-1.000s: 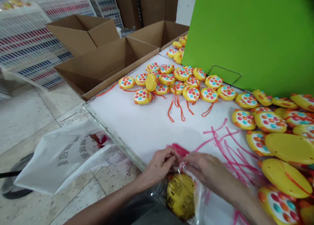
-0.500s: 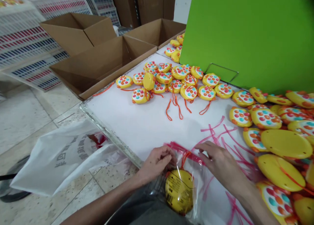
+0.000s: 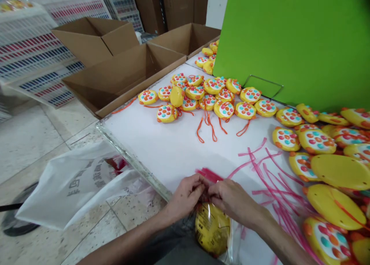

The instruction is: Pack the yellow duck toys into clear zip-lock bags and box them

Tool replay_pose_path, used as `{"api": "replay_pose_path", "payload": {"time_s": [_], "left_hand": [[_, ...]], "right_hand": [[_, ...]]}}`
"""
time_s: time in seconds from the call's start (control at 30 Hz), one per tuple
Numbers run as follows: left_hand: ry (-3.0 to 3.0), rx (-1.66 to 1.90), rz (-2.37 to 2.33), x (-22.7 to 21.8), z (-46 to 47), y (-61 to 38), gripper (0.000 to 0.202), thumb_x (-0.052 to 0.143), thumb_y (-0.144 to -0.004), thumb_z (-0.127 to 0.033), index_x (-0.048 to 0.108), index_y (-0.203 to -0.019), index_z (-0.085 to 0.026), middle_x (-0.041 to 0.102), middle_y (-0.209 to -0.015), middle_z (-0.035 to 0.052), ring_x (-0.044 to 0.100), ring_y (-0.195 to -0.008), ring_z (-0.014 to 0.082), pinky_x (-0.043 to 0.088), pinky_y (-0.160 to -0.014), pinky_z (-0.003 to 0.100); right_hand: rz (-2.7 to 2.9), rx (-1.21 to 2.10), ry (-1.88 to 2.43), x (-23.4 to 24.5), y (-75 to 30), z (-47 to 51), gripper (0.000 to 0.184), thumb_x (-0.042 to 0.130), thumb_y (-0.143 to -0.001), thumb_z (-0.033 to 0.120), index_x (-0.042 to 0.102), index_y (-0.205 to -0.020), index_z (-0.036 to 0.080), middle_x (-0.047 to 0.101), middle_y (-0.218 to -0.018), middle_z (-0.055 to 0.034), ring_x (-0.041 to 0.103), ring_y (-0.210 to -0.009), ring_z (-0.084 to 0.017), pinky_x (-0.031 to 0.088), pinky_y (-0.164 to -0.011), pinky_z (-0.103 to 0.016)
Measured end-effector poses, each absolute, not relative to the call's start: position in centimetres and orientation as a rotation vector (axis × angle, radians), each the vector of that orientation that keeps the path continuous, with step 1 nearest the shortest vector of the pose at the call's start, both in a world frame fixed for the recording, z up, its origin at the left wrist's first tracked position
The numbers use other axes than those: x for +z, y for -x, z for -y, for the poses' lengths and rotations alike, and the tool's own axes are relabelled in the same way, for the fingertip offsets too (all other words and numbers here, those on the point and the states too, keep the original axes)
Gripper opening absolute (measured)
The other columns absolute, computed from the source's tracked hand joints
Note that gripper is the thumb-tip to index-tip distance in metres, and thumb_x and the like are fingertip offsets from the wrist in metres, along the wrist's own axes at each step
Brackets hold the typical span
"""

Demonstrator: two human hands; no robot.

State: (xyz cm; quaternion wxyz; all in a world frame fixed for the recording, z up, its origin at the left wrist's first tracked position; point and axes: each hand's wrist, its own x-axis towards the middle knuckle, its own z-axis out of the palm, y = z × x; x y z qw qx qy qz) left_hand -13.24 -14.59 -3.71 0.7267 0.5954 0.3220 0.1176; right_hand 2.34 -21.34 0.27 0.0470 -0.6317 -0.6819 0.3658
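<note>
At the near edge of the white table, a yellow round toy lies back side up inside a clear plastic bag. My left hand and my right hand meet at the bag's top, fingers pinched on its red-edged mouth. Loose pink strips are strewn on the table just right of my hands. Many yellow toys with coloured buttons and orange cords lie farther back and at the right.
A green board stands behind the toys on a wire stand. Open cardboard boxes sit left of the table. A white plastic bag hangs off the table's left edge over the tiled floor. White crates are stacked at far left.
Half a second ago my right hand was spread apart from the left along the bag's top. Now it has come back left, so both hands pinch together at the bag's mouth.
</note>
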Motion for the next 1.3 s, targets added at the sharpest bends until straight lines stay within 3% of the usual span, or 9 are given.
{"api": "replay_pose_path", "payload": {"time_s": [0.13,0.37,0.47,0.6,0.8,1.0,1.17,1.3], "left_hand": [[-1.349,0.239,-0.698,-3.3,14.7,13.4,0.015,0.045,-0.085,-0.017,0.059,-0.086,-0.012,0.060,-0.072,0.0022,0.054,-0.066,0.0135,0.040,-0.059,0.022],[-1.304,0.248,-0.701,-3.6,14.7,13.6,0.014,0.045,-0.086,-0.022,0.056,-0.086,-0.013,0.064,-0.081,0.0055,0.059,-0.074,0.0169,0.044,-0.066,0.026],[-1.264,0.238,-0.701,-3.8,14.6,13.9,0.013,0.046,-0.086,-0.023,0.054,-0.087,-0.013,0.064,-0.083,0.0064,0.060,-0.074,0.0171,0.045,-0.066,0.026],[-1.251,0.206,-0.700,-3.8,14.5,14.1,0.012,0.046,-0.086,-0.022,0.055,-0.087,-0.013,0.065,-0.084,0.0070,0.060,-0.075,0.0171,0.046,-0.068,0.027],[-1.264,0.210,-0.740,-3.8,14.3,14.3,0.014,0.046,-0.087,-0.027,0.053,-0.088,-0.015,0.066,-0.082,0.0057,0.062,-0.073,0.0164,0.046,-0.067,0.027],[-1.147,0.216,-0.743,-3.9,13.7,15.0,0.014,0.046,-0.087,-0.030,0.047,-0.093,-0.018,0.067,-0.085,0.0042,0.064,-0.078,0.0186,0.049,-0.073,0.032],[-1.264,0.175,-0.794,-4.0,13.1,15.1,0.015,0.043,-0.079,-0.017,0.054,-0.070,-0.015,0.064,-0.075,0.0028,0.061,-0.077,0.0170,0.045,-0.071,0.027],[-1.249,0.203,-0.783,-3.8,13.6,15.0,0.014,0.043,-0.076,-0.017,0.049,-0.063,-0.015,0.064,-0.072,0.0037,0.061,-0.073,0.0175,0.043,-0.065,0.025]], "right_hand": [[2.075,1.188,1.752,0.6,-1.9,21.7,0.024,0.048,-0.082,0.011,0.066,-0.078,0.026,0.067,-0.073,0.0047,0.061,-0.066,-0.011,0.035,-0.056,-0.021],[1.661,0.622,2.182,1.5,-4.2,24.4,0.016,0.047,-0.088,0.027,0.063,-0.090,0.024,0.066,-0.083,-0.0003,0.061,-0.069,-0.016,0.042,-0.064,-0.027],[1.306,0.788,2.256,0.0,-5.5,26.7,0.016,0.053,-0.084,0.035,0.064,-0.088,0.024,0.067,-0.076,0.0009,0.061,-0.063,-0.015,0.045,-0.060,-0.026],[0.997,1.222,2.018,-2.7,-5.4,28.6,0.032,0.059,-0.077,0.045,0.064,-0.097,0.021,0.070,-0.083,-0.0031,0.065,-0.075,-0.020,0.051,-0.064,-0.028],[0.838,1.251,1.834,-4.5,-3.9,28.4,0.020,0.062,-0.076,0.038,0.063,-0.079,0.019,0.067,-0.073,-0.0015,0.062,-0.068,-0.017,0.048,-0.061,-0.026],[0.845,1.065,1.866,-4.5,-4.0,30.0,0.021,0.058,-0.077,0.041,0.061,-0.076,0.020,0.061,-0.067,0.0006,0.057,-0.064,-0.015,0.044,-0.058,-0.024],[1.041,0.972,1.848,-3.8,-3.9,30.4,0.018,0.050,-0.084,0.033,0.062,-0.078,0.021,0.063,-0.077,-0.0022,0.058,-0.071,-0.017,0.045,-0.064,-0.026],[1.261,0.995,1.895,-2.9,-3.6,30.1,0.023,0.039,-0.087,0.021,0.060,-0.078,0.021,0.059,-0.079,-0.0023,0.058,-0.071,-0.015,0.044,-0.063,-0.025]]}}
